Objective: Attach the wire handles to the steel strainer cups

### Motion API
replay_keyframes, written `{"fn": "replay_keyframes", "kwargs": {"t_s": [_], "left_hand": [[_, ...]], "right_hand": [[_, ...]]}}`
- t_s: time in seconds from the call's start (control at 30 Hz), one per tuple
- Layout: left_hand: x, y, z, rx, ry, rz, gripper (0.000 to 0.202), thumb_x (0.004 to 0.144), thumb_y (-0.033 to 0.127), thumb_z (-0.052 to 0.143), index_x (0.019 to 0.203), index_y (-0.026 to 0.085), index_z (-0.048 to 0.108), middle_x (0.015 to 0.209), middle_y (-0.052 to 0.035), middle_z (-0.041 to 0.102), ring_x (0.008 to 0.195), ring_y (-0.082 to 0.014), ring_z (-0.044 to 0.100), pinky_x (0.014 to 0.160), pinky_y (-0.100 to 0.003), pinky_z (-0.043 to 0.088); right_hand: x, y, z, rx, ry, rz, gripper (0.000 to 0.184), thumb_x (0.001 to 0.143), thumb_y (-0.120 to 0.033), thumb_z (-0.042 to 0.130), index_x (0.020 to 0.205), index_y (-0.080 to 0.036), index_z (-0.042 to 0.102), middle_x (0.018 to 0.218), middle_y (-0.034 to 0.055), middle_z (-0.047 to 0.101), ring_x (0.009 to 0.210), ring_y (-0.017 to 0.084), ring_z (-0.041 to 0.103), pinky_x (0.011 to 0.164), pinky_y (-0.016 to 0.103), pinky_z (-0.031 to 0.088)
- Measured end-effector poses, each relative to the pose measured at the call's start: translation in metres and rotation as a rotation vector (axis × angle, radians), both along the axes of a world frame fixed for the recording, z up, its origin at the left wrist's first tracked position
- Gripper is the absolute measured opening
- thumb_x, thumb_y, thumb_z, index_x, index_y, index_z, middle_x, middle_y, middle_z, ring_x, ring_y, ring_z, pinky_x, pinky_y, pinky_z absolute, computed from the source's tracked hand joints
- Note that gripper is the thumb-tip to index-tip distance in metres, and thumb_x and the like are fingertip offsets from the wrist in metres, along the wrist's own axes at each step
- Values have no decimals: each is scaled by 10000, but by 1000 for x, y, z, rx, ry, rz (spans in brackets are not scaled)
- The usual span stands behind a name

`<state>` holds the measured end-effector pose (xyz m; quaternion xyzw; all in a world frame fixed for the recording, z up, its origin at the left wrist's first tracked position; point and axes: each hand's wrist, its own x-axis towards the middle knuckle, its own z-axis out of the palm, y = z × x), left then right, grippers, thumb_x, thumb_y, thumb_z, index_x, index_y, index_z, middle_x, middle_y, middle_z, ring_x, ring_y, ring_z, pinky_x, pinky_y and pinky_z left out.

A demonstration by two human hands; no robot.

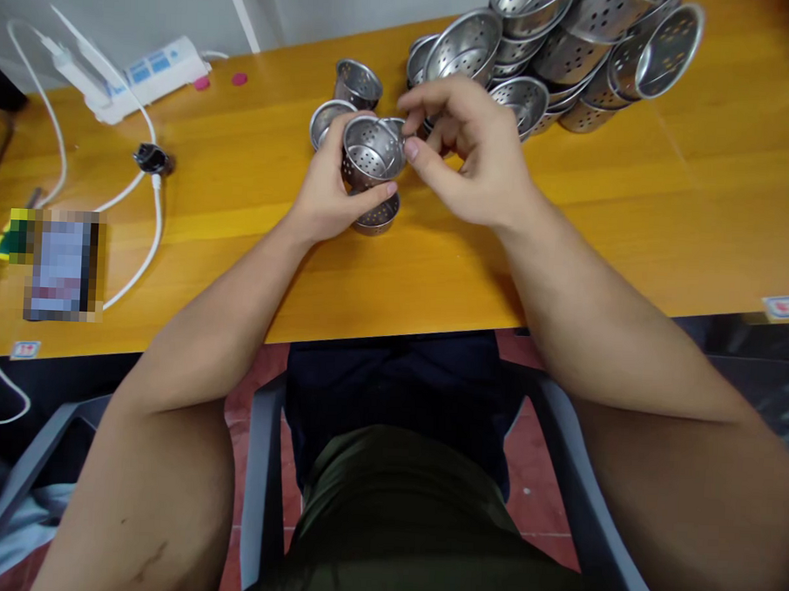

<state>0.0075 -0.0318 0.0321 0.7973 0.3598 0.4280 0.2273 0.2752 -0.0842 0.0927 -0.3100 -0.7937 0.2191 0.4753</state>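
Observation:
My left hand is wrapped round a small perforated metal cup, whose open mouth tilts toward me. At the cup's right rim, the thumb and curled fingers of my right hand come close together; what they pinch, if anything, is too small to make out. Below the held cup, another perforated cup rests on the table, partly covered by my left thumb. Just behind my left hand stand a third cup and one more metal cup.
Larger perforated metal baskets are piled at the back right of the wooden table. On the left lie a white power strip, white cables, a black plug and a blurred-out phone. Two pink discs lie near the wall.

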Motion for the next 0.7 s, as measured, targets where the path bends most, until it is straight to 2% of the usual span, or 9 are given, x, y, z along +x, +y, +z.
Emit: {"fn": "replay_keyframes", "kwargs": {"t_s": [0.13, 0.2, 0.3, 0.4, 0.47, 0.53, 0.7], "left_hand": [[0, -6, 3, 36, 27, 15, 842, 1100, 741, 962, 1761, 422, 548, 1756, -133, 696, 1701, -471, 682, 1464, -632, 590], [3, -11, 7, 34, 46, 61, 827, 1118, 686, 958, 1784, 442, 533, 1775, -118, 686, 1694, -450, 692, 1459, -617, 603], [8, -21, 18, 32, 67, 104, 816, 1144, 577, 946, 1823, 465, 507, 1799, -97, 674, 1706, -418, 691, 1471, -593, 608], [12, -32, 28, 24, 96, 111, 838, 1144, 525, 962, 1846, 464, 509, 1803, -98, 682, 1712, -410, 688, 1470, -580, 612], [14, -38, 35, -10, 142, 100, 871, 1137, 522, 982, 1867, 451, 511, 1792, -111, 700, 1701, -426, 695, 1442, -592, 633], [15, -44, 41, -44, 166, 80, 888, 1130, 513, 987, 1877, 439, 512, 1762, -120, 728, 1682, -440, 708, 1415, -608, 651], [15, -48, 48, -92, 124, 69, 851, 1088, 419, 993, 1810, 455, 545, 1749, -98, 751, 1663, -436, 718, 1436, -649, 635]], "right_hand": [[1, 0, 2, -50, -90, -48, 426, 1218, -829, 789, 1306, -420, 869, 1413, 112, 796, 1097, 362, 752, 916, 543, 681], [1, 1, 1, -50, -81, -46, 442, 1230, -826, 775, 1277, -400, 881, 1444, 131, 796, 1180, 379, 753, 955, 554, 691], [1, 3, 0, -39, -68, -27, 428, 1242, -774, 795, 1197, -360, 895, 1463, 152, 793, 1202, 370, 756, 960, 541, 692], [2, 4, -1, -70, -129, 8, 370, 1232, -704, 820, 1284, -353, 928, 1515, 147, 773, 1262, 368, 765, 988, 531, 704], [2, 4, -1, -105, -204, 25, 409, 1220, -742, 805, 1343, -374, 934, 1530, 135, 764, 1355, 394, 756, 996, 536, 720], [1, 2, 1, -153, -274, 17, 438, 1206, -806, 801, 1317, -402, 928, 1529, 116, 769, 1419, 411, 742, 1010, 536, 736], [4, -1, 6, -160, -226, 57, 479, 1186, -832, 846, 1319, -377, 911, 1587, 125, 737, 1366, 376, 748, 1085, 513, 719]]}}
